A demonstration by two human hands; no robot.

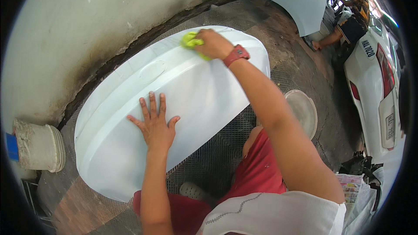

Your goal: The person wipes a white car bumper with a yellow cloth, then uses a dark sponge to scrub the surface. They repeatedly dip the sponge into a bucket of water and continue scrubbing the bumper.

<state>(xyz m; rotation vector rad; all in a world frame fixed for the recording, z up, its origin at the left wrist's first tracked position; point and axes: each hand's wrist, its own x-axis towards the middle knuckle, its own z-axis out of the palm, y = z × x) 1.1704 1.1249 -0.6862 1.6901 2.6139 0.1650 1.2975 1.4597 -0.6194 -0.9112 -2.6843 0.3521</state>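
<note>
A large white car body panel (204, 91), curved and glossy with a raised ridge along it, lies before me on the floor. My left hand (156, 126) rests flat on its lower part, fingers spread, holding nothing. At the panel's far edge, my right hand (214, 45) is closed on a crumpled yellow-green cloth (190, 40), which touches the panel's surface. A red watch (237, 55) is on my right wrist. Some of the cloth is hidden under the right hand.
A stained wall (87, 21) runs behind the panel. Dirty white buckets (41, 146) stand at left; a round pale tub (301, 111) is right of my knee. Far right, a person (355, 11) sits beside a pale bumper (300, 0) and a white car (370, 78).
</note>
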